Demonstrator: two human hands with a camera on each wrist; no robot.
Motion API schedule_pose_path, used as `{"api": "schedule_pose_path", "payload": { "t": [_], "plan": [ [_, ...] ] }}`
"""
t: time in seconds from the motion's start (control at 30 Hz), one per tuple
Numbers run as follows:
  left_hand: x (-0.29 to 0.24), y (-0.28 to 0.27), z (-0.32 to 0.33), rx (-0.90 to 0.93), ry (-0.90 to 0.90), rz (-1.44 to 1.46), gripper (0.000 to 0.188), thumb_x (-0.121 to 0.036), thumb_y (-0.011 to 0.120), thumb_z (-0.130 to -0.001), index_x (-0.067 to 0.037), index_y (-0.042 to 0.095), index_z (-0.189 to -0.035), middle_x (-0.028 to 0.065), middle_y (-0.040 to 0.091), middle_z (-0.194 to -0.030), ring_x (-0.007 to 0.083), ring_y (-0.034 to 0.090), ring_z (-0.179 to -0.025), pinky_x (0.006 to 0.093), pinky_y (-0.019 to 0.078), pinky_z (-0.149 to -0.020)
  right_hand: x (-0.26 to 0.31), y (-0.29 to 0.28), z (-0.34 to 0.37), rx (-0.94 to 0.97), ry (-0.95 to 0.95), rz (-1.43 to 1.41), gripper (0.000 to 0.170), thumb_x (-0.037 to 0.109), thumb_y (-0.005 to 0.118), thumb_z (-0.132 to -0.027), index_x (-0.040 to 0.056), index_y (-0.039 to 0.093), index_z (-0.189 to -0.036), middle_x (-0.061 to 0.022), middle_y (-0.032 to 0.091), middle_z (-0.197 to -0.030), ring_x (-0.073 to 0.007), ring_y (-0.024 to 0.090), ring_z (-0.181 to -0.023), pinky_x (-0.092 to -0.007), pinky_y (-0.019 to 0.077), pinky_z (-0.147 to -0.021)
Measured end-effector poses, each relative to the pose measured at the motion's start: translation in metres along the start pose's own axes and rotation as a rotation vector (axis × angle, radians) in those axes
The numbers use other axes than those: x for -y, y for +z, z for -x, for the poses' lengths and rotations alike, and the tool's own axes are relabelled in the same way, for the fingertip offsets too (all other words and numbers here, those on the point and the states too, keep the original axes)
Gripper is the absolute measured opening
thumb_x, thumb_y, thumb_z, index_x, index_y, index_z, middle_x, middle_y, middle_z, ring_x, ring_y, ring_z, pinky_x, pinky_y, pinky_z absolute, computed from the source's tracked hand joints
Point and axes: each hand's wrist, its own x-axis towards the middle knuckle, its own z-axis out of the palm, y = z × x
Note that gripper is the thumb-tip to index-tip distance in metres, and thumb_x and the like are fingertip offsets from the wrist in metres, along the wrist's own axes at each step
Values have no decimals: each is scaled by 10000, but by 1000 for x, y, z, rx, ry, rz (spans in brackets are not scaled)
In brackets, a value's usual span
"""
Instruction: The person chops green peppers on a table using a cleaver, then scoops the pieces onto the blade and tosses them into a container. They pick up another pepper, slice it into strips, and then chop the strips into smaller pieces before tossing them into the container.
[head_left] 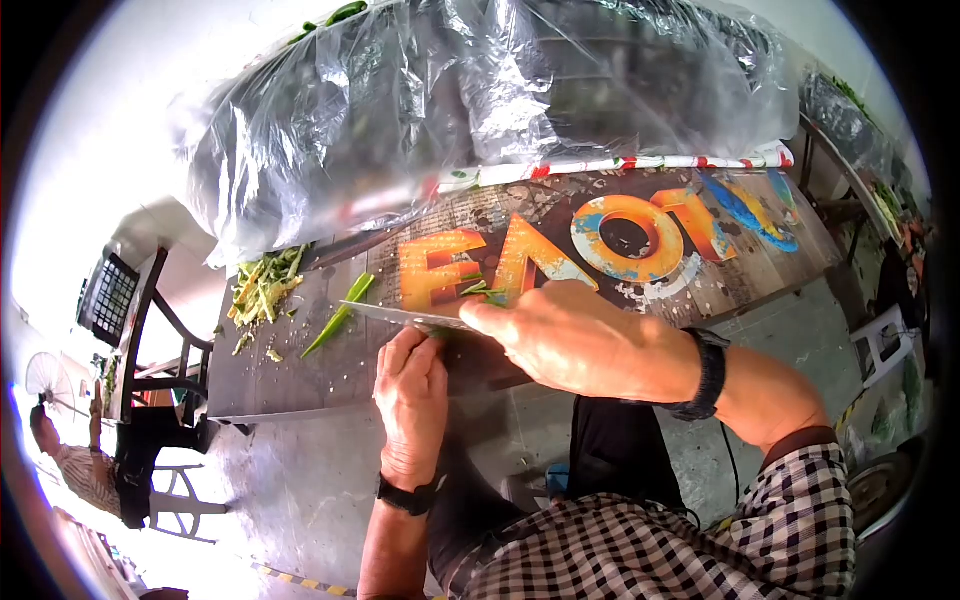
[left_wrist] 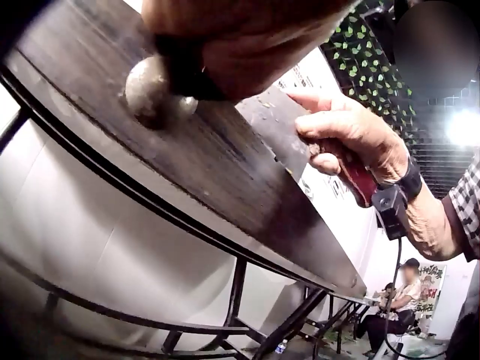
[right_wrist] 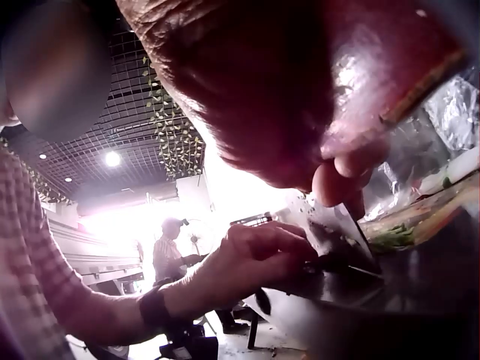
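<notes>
My right hand (head_left: pixel 570 335) grips a knife with a broad metal blade (head_left: pixel 395 315) and a dark red handle (left_wrist: pixel 356 174). The blade lies across the table just beyond my left hand (head_left: pixel 412 385), whose curled fingers hold a green vegetable, probably a pepper, down close to the edge. Most of that piece is hidden by the fingers and the blade. A long green pepper piece (head_left: pixel 338 318) lies left of the blade tip. Thin green strips (head_left: pixel 485 290) lie beyond the knife, partly behind my right hand.
Pale yellow-green scraps (head_left: pixel 265 288) are heaped at the table's left, with seeds scattered nearby. Clear plastic sheeting (head_left: pixel 400 110) covers a bulky load along the far side. Big orange letters (head_left: pixel 625 240) decorate the tabletop (head_left: pixel 270 375). Another person (head_left: pixel 85 465) sits at far left.
</notes>
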Motion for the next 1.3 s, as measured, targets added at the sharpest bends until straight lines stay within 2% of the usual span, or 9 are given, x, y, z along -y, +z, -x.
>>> {"api": "schedule_pose_path", "payload": {
  "t": [0.03, 0.17, 0.5, 0.6, 0.7, 0.8, 0.9, 1.2, 1.3],
  "plan": [
    [0, -2, -2, 25, 20, -25, 206, 29, 679, -757, -28, 697, -955, 96, 666, -1043, 309, 616, -951, 387, 510, -839, 2, -4, 6, 40, 51, 26, 142, 59, 549, -895, -13, 595, -1009, -195, 576, -585, -357, 634, -544, -454, 460, -488],
    [-2, -6, -4, 56, 44, -107, 169, 39, 666, -776, -30, 698, -927, 100, 669, -1005, 306, 610, -933, 391, 488, -844, -8, -7, 21, 0, 68, 23, 203, 52, 598, -852, -16, 611, -1043, -201, 598, -598, -366, 631, -550, -472, 463, -498],
    [5, -5, -6, 37, 142, -120, 162, 26, 691, -750, -31, 696, -901, 100, 680, -959, 309, 619, -932, 395, 491, -848, -8, -19, 25, -38, 86, 23, 245, 62, 617, -845, -43, 610, -1066, -198, 625, -629, -372, 641, -581, -469, 500, -544],
    [7, -2, -4, 21, 108, -42, 165, 49, 684, -740, -18, 698, -891, 106, 683, -950, 314, 626, -942, 389, 506, -847, -7, -19, 24, -50, 69, 74, 426, 54, 662, -810, -3, 566, -1222, -114, 611, -638, -282, 622, -565, -394, 467, -517],
    [7, -2, -4, 10, 105, -25, 182, 65, 671, -739, -10, 698, -903, 108, 683, -963, 317, 628, -950, 385, 513, -847, -7, -15, 22, -47, 62, 66, 430, 47, 660, -811, -2, 563, -1227, -114, 609, -638, -283, 621, -564, -395, 468, -520],
    [8, -2, -3, 14, 88, -17, 188, 65, 665, -740, -7, 702, -910, 107, 684, -973, 316, 626, -957, 382, 512, -852, 1, -19, 17, -27, 101, 15, 171, 62, 611, -849, -27, 591, -994, -203, 621, -620, -374, 646, -591, -479, 490, -541],
    [10, -2, -4, 23, 103, -17, 187, 32, 694, -741, -31, 697, -917, 97, 678, -1000, 317, 625, -971, 400, 518, -860, 1, -15, 16, 43, 92, 66, 439, 52, 662, -815, -5, 563, -1239, -126, 627, -661, -288, 636, -578, -407, 479, -525],
    [10, -1, -4, 24, 96, -9, 199, 43, 680, -742, -28, 694, -928, 95, 675, -1016, 316, 621, -984, 404, 515, -866, -1, -10, 13, 71, 95, 88, 436, 51, 666, -810, -14, 579, -1232, -124, 637, -667, -288, 639, -579, -400, 488, -530],
    [9, -2, -4, 19, 98, -4, 194, 40, 678, -743, -32, 693, -922, 94, 673, -1017, 315, 620, -983, 405, 515, -863, -1, -13, 14, 17, 76, 57, 441, 54, 667, -811, -18, 576, -1236, -126, 635, -667, -290, 637, -575, -396, 489, -530]
  ]
}}
